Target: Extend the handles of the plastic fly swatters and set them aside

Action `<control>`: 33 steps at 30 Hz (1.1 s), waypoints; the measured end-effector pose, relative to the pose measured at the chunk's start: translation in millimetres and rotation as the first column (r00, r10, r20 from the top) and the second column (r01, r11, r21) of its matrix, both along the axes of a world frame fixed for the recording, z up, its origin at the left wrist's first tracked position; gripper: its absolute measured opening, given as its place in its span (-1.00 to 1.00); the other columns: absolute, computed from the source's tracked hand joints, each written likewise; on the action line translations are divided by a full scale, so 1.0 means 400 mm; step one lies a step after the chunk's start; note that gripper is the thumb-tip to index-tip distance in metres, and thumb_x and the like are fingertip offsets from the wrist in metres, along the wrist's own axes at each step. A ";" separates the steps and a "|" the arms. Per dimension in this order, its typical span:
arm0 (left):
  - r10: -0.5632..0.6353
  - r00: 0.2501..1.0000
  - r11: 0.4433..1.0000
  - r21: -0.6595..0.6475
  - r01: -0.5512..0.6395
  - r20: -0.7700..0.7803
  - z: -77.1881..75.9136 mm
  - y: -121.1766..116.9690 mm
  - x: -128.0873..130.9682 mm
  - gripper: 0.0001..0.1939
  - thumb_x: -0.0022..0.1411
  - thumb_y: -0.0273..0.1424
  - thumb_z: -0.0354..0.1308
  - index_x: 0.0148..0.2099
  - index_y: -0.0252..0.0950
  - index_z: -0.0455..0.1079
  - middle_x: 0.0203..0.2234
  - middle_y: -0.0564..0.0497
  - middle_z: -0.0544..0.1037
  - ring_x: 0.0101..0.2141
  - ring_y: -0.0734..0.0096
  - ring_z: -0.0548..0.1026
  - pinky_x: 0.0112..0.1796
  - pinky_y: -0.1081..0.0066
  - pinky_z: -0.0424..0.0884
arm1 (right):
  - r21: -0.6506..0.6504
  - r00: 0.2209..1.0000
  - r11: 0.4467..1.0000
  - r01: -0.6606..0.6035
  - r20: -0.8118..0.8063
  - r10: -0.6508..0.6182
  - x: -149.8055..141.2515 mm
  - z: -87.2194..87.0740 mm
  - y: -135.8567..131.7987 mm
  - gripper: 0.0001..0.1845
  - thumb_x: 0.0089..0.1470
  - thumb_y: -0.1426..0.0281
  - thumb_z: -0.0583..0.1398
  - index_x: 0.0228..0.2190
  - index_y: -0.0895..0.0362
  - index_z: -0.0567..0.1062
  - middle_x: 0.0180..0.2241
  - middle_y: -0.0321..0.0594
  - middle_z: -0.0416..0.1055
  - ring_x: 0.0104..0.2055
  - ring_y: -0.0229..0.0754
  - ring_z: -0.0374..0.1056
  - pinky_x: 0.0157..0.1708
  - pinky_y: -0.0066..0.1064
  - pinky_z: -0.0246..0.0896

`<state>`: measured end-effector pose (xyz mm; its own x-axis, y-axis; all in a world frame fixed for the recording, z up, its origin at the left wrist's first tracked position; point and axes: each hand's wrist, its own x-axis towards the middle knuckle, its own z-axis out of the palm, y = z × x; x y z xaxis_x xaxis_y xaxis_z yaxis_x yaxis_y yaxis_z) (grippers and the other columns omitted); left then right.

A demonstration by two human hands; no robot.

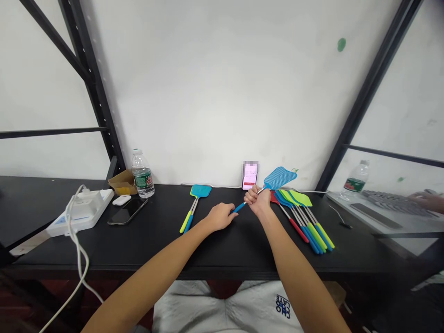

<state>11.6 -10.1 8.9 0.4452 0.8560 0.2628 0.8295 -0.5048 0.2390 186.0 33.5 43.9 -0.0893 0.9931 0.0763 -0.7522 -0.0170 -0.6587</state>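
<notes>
A blue fly swatter is held above the desk, its mesh head tilted up to the right. My left hand is closed around the end of its blue handle. My right hand grips the metal shaft near the head with curled fingers. Right of my right hand lies a fanned row of several swatters in blue and yellow-green, with a red swatter at its left side. To the left, two swatters, one with a yellow-green handle and one with a blue handle, lie with their heads overlapping.
A lit phone leans on the wall. At left are a water bottle, a cardboard box, a white earbud case, a dark phone and a power strip with cables. Black rack posts flank the desk.
</notes>
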 end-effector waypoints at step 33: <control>-0.035 0.999 0.999 -0.024 0.034 -0.012 0.001 0.000 0.009 -0.72 0.29 -0.13 0.04 -0.21 -0.19 0.44 -0.34 -0.01 0.56 -0.32 0.30 0.50 -0.36 0.44 0.29 | -0.071 0.999 0.997 -0.004 -0.032 0.002 0.078 0.013 0.008 -0.66 0.14 0.34 -0.15 -0.64 0.04 -0.11 -0.78 -0.46 -0.25 -0.75 -0.33 -0.35 -0.76 -0.47 -0.35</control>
<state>15.0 -10.1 9.2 0.4776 0.8460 0.2370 0.8147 -0.5275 0.2411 217.1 36.9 49.0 -0.0910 0.9958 0.0086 -0.7729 -0.0651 -0.6312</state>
